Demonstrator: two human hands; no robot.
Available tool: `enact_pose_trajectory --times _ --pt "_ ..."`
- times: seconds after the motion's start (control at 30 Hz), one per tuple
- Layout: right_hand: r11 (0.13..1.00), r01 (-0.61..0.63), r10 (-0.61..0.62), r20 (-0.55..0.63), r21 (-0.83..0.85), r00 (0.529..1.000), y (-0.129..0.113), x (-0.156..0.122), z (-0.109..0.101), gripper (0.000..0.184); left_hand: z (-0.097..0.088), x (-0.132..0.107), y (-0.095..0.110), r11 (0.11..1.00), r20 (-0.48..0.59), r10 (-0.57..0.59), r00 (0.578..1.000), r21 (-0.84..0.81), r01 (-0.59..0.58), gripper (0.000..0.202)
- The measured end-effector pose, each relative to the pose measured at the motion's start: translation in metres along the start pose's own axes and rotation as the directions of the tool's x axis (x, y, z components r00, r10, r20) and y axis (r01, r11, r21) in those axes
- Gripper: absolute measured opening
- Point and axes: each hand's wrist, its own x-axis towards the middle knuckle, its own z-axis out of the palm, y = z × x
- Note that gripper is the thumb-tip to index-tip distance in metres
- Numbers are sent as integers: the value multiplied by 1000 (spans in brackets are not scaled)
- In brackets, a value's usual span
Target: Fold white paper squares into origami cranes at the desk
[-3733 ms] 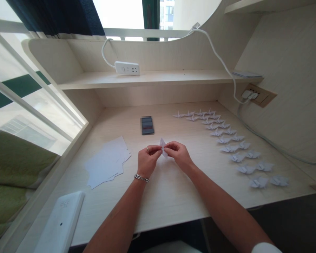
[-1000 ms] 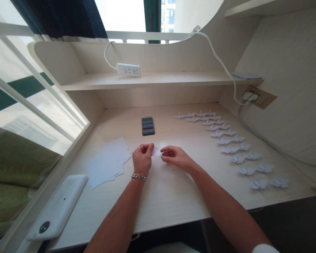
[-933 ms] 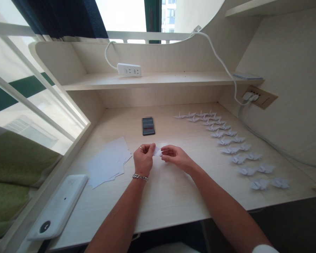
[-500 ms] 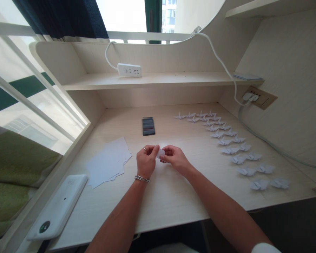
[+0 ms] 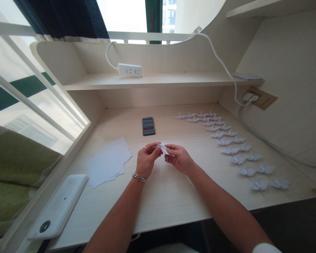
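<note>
Above the middle of the desk, a small piece of folded white paper [image 5: 163,149] is held between my two hands. My left hand [image 5: 148,158] pinches its left end between thumb and fingers, with a ring and a chain bracelet on that side. At the other end, my right hand [image 5: 179,158] grips the paper with thumb and fingertips. The fingers cover part of the folds. Folded paper cranes [image 5: 230,150] stand in a double row along the right of the desk. Left of my hands lies a fanned stack of white paper sheets [image 5: 106,163].
A dark phone [image 5: 149,126] lies beyond my hands. At the front left rests a long white device [image 5: 59,207] with a round dark display. A white power strip [image 5: 130,70] sits on the back shelf [image 5: 163,79]. A cable [image 5: 276,147] runs down the right side.
The folded paper has been turned in my fingers and now shows a narrow, pointed shape slanting between the hands. Both hands have shifted their grip slightly; the desk items stay put.
</note>
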Motion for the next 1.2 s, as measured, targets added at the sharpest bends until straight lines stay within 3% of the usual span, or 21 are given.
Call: enact_pose_trajectory --times 0.5,1.2 --pt "1000 -12 11 40 29 999 1 0 -3 26 5 -1 1 989 -5 -64 998 -132 63 31" --pt "999 -23 22 41 42 999 3 2 -5 24 1 -1 1 955 106 -140 984 -248 162 19"
